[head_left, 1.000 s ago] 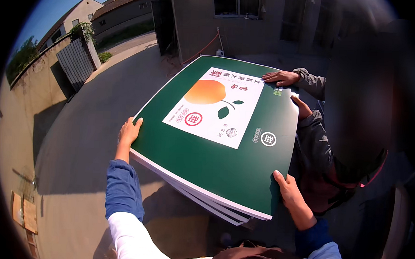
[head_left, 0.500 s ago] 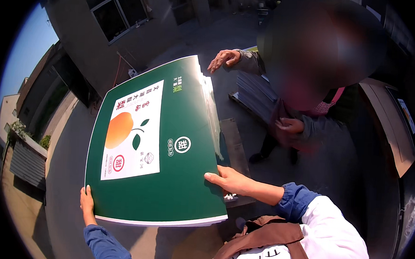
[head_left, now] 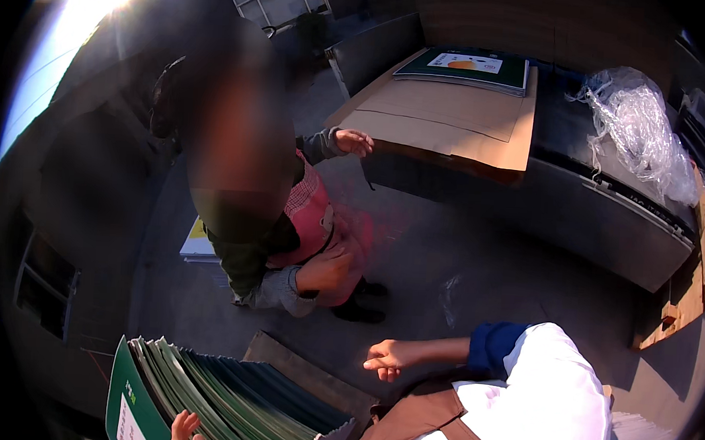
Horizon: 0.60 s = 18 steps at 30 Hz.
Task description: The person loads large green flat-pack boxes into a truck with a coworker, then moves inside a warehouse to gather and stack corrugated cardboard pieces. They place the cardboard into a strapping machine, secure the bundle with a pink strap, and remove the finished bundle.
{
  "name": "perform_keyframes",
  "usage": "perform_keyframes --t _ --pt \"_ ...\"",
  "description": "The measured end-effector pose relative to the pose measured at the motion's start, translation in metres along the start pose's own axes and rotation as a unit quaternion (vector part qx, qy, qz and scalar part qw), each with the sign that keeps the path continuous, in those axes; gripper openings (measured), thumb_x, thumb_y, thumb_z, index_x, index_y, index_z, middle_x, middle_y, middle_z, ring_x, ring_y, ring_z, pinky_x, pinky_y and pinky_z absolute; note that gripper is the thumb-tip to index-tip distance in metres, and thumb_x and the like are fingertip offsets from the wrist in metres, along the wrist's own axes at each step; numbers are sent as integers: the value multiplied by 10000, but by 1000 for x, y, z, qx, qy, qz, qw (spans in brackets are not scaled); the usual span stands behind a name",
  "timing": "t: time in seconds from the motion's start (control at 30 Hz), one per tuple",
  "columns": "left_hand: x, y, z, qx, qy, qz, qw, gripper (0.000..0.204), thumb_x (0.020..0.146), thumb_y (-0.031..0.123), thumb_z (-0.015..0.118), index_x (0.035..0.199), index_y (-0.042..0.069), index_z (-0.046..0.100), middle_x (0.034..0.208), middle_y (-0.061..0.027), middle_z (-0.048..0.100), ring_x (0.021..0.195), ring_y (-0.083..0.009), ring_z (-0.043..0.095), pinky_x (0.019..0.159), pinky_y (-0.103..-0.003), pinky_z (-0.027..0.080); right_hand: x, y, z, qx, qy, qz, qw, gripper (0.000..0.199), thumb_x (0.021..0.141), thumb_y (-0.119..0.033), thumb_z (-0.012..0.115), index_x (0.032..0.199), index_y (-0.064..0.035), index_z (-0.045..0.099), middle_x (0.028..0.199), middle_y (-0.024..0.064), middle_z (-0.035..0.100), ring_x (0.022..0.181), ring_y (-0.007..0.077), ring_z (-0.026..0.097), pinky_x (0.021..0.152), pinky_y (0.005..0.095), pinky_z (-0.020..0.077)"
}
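Note:
At the lower left stands a thick stack of green printed cardboard sheets, their edges fanned in many layers. The outermost sheet shows a white panel. My left hand is in front of this stack with its fingers raised and apart; the picture's lower edge cuts it off, and I see nothing held. My right hand hangs in the air right of the stack, fingers curled in, with nothing visible in it. Across from me is a co-worker in a pink apron, one hand stretched toward a cardboard-covered surface.
A smaller stack of green printed sheets lies on brown cardboard over a dark platform. Crumpled clear plastic film sits to its right. A wooden pallet stands at the far right. White-and-yellow sheets are behind the co-worker.
My view has swung to the right. Both hands have come off the large green sheets they held up; these now stand at the lower left. The co-worker has turned toward the platform.

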State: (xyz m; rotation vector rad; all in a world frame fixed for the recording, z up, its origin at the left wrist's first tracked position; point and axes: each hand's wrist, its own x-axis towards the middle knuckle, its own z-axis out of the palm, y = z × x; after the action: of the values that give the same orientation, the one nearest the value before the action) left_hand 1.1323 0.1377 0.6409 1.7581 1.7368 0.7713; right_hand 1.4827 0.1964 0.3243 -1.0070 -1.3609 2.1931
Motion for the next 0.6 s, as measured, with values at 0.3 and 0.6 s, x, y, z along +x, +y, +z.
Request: perform_keyframes --t 0.3,0.6 --pt "183 116 398 -320 -390 39 863 432 981 204 484 1343 -23 418 1239 -203 567 1157 -285 560 983 -365 428 -195 17 -174 105 250 -41 962 379 971 -362 501 1085 -4 546 831 100 640 720 171 644 660 291 530" --pt "306 311 695 -508 -516 -70 686 392 983 270 480 1272 5 474 1240 -188 569 1173 -288 549 976 -375 461 -315 15 -324 176 426 -124 879 330 970 -298 507 1095 5 550 815 112 651 702 175 651 635 282 533"
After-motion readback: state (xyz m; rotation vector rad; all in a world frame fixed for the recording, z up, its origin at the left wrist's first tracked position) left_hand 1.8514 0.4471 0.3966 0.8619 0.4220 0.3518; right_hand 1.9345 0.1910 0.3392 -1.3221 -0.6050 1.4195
